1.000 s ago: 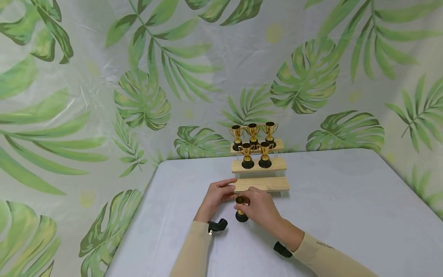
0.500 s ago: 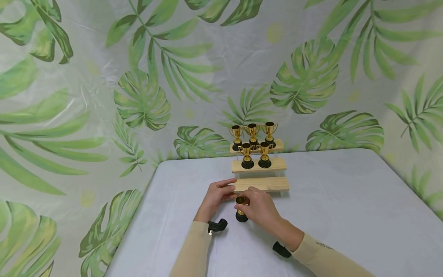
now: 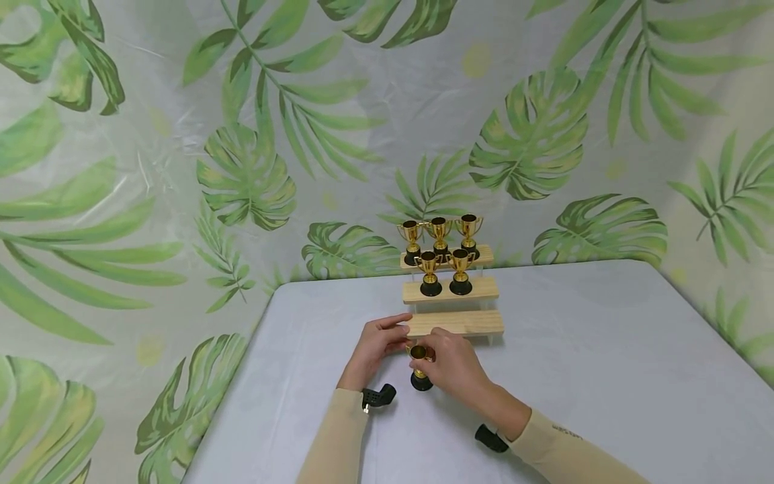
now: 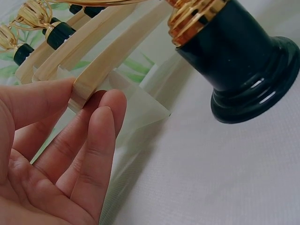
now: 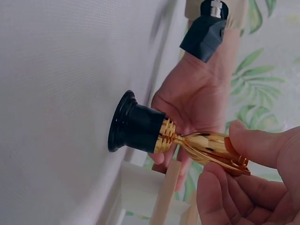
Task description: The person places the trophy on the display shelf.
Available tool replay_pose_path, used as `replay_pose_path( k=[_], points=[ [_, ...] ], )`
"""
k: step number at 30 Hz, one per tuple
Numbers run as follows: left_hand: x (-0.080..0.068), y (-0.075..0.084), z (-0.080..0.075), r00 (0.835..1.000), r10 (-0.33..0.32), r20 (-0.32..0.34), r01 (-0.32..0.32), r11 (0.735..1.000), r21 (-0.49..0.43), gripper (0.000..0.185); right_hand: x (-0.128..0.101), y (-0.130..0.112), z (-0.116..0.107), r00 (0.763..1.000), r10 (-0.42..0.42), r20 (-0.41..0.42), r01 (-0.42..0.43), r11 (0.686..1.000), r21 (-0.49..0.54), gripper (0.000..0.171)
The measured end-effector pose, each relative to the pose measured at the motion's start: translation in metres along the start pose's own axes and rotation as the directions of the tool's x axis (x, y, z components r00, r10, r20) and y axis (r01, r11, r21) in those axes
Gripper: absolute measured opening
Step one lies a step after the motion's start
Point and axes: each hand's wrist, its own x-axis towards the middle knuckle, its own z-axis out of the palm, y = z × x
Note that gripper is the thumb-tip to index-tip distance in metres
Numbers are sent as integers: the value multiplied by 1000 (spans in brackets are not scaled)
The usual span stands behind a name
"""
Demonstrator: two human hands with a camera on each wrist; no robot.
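Note:
My right hand (image 3: 456,359) pinches a small gold trophy cup (image 5: 201,145) near its rim, with thumb and fingertips on either side. The cup stays upright over the white table, in front of the stand; I cannot tell whether its black base (image 4: 248,70) touches the cloth. At the left end of the lowest wooden step of a three-tier display stand (image 3: 456,323), my left hand (image 3: 376,349) grips the board's corner (image 4: 86,89) between thumb and fingers. Two trophies (image 3: 461,272) stand on the middle step. Three more trophies (image 3: 439,235) stand along the top step, partly hidden.
The stand sits on a white-covered table (image 3: 580,363), close to its far edge. Behind hangs a leaf-patterned curtain (image 3: 423,101). Black wrist cameras (image 3: 379,395) are strapped to both wrists. The trophies on each step stand close together.

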Motion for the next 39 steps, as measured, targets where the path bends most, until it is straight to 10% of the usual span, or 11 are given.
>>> replay_pose_path(
  k=[39],
  points=[
    [-2,1,0,1000,24,13,-23,1000,-19,36,-1,-3,-18,1000,-9,0,9,998,-59,25]
  ],
)
